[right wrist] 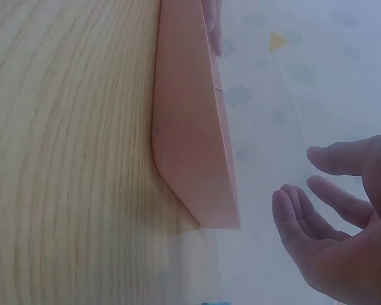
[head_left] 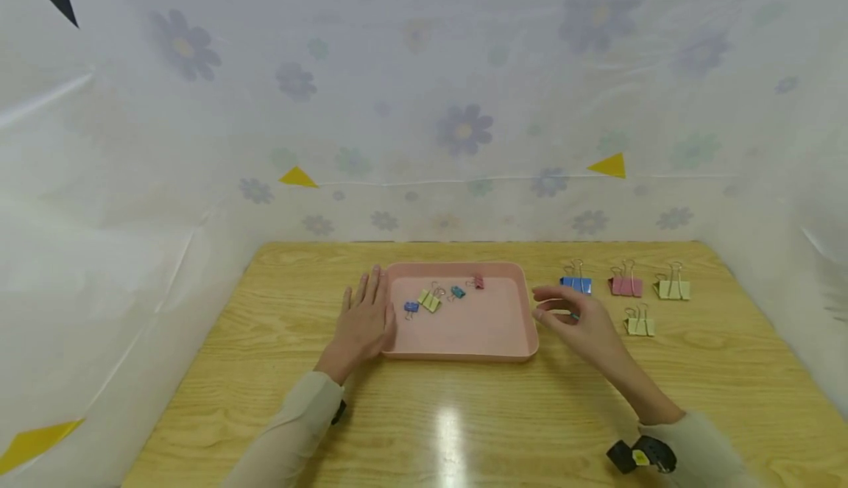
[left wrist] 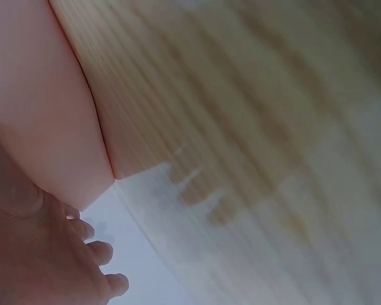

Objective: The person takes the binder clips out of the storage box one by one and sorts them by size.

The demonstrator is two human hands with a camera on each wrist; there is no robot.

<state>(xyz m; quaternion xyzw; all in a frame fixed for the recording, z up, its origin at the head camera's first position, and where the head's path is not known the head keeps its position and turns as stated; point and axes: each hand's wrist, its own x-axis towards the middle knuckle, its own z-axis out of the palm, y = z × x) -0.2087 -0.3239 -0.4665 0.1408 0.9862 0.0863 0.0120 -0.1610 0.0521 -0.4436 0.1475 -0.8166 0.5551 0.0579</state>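
Observation:
A shallow pink tray (head_left: 464,358) lies on the table, holding small binder clips: a blue one (head_left: 411,307), a yellow one (head_left: 430,301), a teal one (head_left: 458,292) and a pink one (head_left: 479,282). My left hand (head_left: 363,322) rests along the tray's left edge, its fingers pointing forward. Just off the right edge hovers my right hand (head_left: 583,324), fingers loosely bent and thumb apart. In the right wrist view nothing shows between those fingers (right wrist: 314,222), and the tray's side wall (right wrist: 187,121) stands beside them. A teal bit (head_left: 573,316) shows past the thumb, mostly hidden.
Larger binder clips stand at the table's right: a blue one (head_left: 576,285), a pink one (head_left: 626,286), a yellow one (head_left: 673,289), and a second yellow one (head_left: 640,325) nearer me. A flowered white sheet (head_left: 397,105) hangs behind and beside the wooden table (head_left: 278,407).

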